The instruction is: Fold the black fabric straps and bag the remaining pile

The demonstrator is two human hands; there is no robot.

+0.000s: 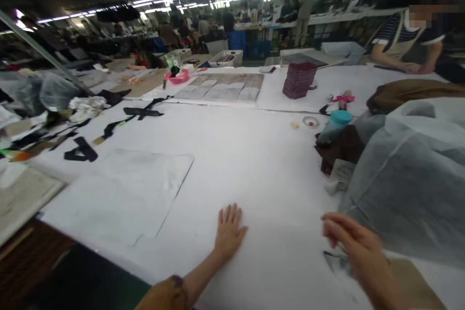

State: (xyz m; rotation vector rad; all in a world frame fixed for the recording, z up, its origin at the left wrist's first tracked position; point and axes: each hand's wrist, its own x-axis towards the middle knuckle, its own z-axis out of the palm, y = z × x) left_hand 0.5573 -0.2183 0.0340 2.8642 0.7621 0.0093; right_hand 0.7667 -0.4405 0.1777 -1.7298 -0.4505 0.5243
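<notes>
My left hand [229,233] lies flat on the white tabletop [232,164], fingers stretched out, holding nothing. To its left a thin translucent sheet [138,189] with a dark edge line is spread on the table. My right hand [358,247] is raised at the lower right, its fingers curled and pinched together, slightly blurred. Just below its fingers shows a small dark and clear item [336,261]; whether the hand holds it I cannot tell. Behind this hand stands a large bulging translucent bag [410,169].
Black strips [82,150] lie at left. Farther back are a turquoise-lidded container [337,121], a tape roll [311,122], a stack of maroon pieces [300,80], a grey-striped panel [225,87] and a pink basket [177,76]. Another person [410,43] works at the far right.
</notes>
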